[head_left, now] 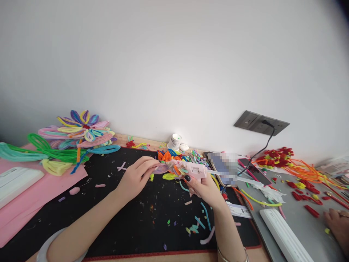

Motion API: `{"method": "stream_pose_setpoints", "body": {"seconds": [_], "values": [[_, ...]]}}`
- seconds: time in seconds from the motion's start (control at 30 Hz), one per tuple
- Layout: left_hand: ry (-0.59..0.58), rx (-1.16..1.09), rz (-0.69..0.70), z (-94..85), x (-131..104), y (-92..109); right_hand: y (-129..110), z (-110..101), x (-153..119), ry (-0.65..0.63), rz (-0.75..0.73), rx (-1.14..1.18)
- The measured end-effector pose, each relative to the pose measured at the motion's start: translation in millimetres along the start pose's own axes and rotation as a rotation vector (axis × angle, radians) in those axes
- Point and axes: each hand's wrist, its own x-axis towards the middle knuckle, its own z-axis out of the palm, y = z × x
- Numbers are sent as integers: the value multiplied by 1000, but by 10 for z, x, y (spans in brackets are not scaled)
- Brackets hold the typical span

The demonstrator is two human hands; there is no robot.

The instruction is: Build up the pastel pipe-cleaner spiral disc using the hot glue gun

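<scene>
My right hand is wrapped round a pale pink hot glue gun, a long glue stick jutting from its back. The gun points left. Between thumb and fingers, my left hand pinches a pale pink and lilac pipe-cleaner petal piece. The gun's nose meets this piece or lies just in front of it; I cannot tell which. Orange pipe-cleaner loops and a yellow-green loop show close behind and below. Under both hands spreads a black mat strewn with fuzzy clippings.
Finished pipe-cleaner flowers stand at the left on pink paper beside a white box. A small white cup is by the wall. Phones, a power cord and a white strip lie right. Another person's hand rests far right.
</scene>
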Motion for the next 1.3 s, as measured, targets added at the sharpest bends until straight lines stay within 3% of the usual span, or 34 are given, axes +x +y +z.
{"method": "stream_pose_setpoints", "body": {"seconds": [1.3], "values": [[47, -18, -54, -20, 44, 34, 62, -81, 0, -1, 35, 20]]}}
